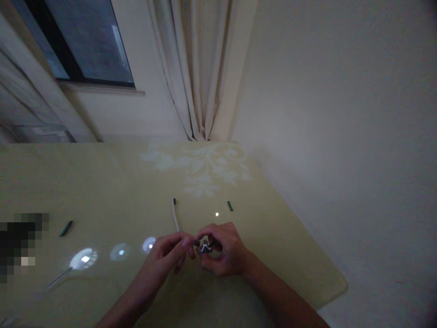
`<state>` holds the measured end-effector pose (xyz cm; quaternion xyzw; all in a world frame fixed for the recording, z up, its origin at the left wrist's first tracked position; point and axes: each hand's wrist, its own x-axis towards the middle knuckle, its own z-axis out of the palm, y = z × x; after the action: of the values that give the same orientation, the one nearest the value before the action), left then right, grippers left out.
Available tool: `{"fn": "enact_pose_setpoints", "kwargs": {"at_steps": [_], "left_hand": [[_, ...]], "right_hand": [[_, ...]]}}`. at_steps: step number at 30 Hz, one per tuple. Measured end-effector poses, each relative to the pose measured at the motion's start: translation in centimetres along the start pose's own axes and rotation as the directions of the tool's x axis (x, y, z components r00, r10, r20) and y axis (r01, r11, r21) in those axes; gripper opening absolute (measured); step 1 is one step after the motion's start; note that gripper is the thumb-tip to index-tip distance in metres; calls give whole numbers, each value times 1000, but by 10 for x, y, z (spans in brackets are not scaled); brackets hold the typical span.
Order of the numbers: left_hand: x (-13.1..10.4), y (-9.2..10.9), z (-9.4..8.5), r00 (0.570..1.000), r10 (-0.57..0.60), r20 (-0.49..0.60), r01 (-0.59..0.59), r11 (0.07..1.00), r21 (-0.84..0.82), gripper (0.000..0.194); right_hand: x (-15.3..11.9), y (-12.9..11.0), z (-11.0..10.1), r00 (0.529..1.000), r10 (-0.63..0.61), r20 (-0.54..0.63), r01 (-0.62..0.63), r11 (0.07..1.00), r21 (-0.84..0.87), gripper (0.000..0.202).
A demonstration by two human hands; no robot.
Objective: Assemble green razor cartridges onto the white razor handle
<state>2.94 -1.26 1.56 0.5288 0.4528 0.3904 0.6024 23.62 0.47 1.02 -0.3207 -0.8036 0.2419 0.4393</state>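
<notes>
Both hands meet above the near part of a yellowish glossy table. My right hand [223,250] is closed round a small dark and shiny metallic piece [205,248], its fingers curled about it. My left hand [170,253] touches the left side of that piece with pinched fingertips, at a small dark end. Just beyond my left hand, a thin white cable [175,216] with a dark tip runs up from behind the fingers; its lower end is hidden. What the small pieces are exactly is too dim to tell.
The table [129,187] has a pale floral pattern. A small green-black strip [230,206] lies beyond my right hand, another [66,228] at the left. A thin rod [60,278] lies at lower left, near a pixelated area. Behind are curtains [194,59], a window and walls.
</notes>
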Motion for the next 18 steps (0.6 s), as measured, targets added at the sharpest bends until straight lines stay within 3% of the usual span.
{"fn": "enact_pose_setpoints", "kwargs": {"at_steps": [7,18], "left_hand": [[0,-4,2,997,-64,50,67,996,-65,50],[0,-14,-3,979,-89,184,126,971,-205,50]], "right_hand": [[-3,3,-1,956,-290,42,292,928,-230,35],[-1,-1,-3,932,-353,84,359,867,-345,27]]}}
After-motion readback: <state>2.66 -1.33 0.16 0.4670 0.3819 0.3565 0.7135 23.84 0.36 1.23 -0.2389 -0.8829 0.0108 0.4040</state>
